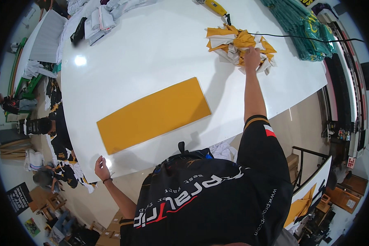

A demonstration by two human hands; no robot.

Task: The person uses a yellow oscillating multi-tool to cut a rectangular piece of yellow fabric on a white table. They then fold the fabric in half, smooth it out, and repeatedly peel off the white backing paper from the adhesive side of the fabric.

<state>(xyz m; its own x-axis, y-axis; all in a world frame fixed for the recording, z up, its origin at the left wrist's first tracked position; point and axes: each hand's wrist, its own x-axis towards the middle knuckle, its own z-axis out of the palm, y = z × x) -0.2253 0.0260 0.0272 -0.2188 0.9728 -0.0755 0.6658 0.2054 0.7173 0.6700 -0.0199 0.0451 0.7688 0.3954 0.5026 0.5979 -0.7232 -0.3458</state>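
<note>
My right hand (252, 57) reaches far across the white table, its fingers closed on a crumpled heap of yellow and white fabric scraps (221, 41). Part of the heap is hidden under that hand. My left hand (102, 168) hangs by the table's near left edge, fingers loosely bent and apart, holding nothing. A dark band circles its wrist. Between the two hands, a stack of flat yellow fabric panels (153, 117) lies squared up, with a thin pale border showing along its edges.
Beyond the scraps lies a yellow electric cutter (213, 7); a black cord (307, 38) crosses over the heap to the right. Green plastic-wrapped packs (311, 41) sit at the far right, folded white cloth (100, 22) at the far left. Several people work at the left.
</note>
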